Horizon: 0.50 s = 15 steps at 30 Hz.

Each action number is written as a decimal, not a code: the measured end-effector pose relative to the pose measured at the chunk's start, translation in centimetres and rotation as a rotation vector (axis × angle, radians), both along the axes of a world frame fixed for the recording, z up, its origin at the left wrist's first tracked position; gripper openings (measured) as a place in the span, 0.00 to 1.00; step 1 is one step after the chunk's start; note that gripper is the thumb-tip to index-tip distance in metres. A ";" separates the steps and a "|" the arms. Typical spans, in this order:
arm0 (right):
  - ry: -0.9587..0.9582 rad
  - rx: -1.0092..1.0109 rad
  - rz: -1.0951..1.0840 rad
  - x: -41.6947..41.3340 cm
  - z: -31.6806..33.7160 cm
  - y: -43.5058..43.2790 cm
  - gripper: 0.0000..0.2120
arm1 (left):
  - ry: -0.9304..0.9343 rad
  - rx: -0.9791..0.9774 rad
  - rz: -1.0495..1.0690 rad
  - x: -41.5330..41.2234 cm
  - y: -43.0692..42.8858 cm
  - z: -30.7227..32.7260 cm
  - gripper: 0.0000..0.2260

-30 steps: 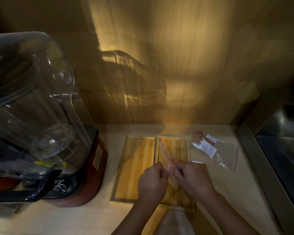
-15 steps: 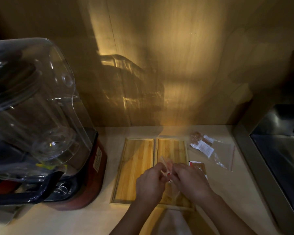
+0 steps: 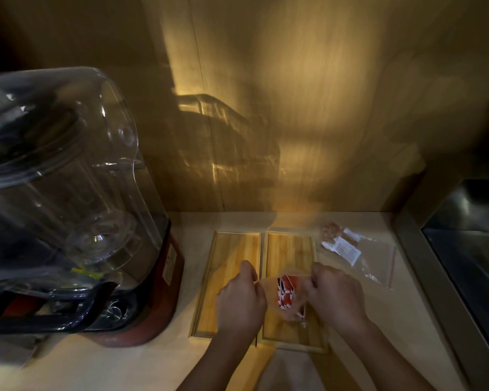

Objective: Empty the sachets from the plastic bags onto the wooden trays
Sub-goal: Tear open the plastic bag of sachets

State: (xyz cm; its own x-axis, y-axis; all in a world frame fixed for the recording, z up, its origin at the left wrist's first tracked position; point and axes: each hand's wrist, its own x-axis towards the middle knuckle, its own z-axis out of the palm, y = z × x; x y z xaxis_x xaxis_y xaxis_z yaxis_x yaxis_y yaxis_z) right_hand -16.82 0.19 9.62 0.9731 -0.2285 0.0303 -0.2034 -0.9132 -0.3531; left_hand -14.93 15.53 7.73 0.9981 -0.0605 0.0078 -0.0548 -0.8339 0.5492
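**Hands apart, bag pulled wide**

Since 0.5 s ago hands spread apart. L hand (image 3: pixel 242 301) pinches clear plastic bag (image 3: pixel 287 297) w/ red-white sachets (image 3: pixel 285 292), over slatted wooden trays (image 3: pixel 232 255); R hand (image 3: pixel 332 296) grips other edge. Second crinkly bag (image 3: pixel 362 258) right, on counter.

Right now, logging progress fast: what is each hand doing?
Left hand: closed, pinching one edge of the plastic bag.
Right hand: closed, pinching the bag's other edge.

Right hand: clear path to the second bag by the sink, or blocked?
Probably yes, once free. The second bag lies flat on the counter right of the trays, nothing on it or between. But the right hand is busy pulling open the held bag with the left hand.
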 end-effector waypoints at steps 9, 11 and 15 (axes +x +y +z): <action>-0.014 0.230 0.115 0.3 -0.7 0.1 0.14 | -0.077 0.096 -0.280 0.7 0.7 -1.0 0.10; 0.037 0.217 0.156 0.4 -0.6 0.0 0.08 | 0.007 0.176 -0.318 0.8 0.9 -1.1 0.14; 0.203 0.083 0.234 0.6 -0.8 -0.8 0.11 | 0.041 0.167 -0.279 0.8 1.1 -1.0 0.20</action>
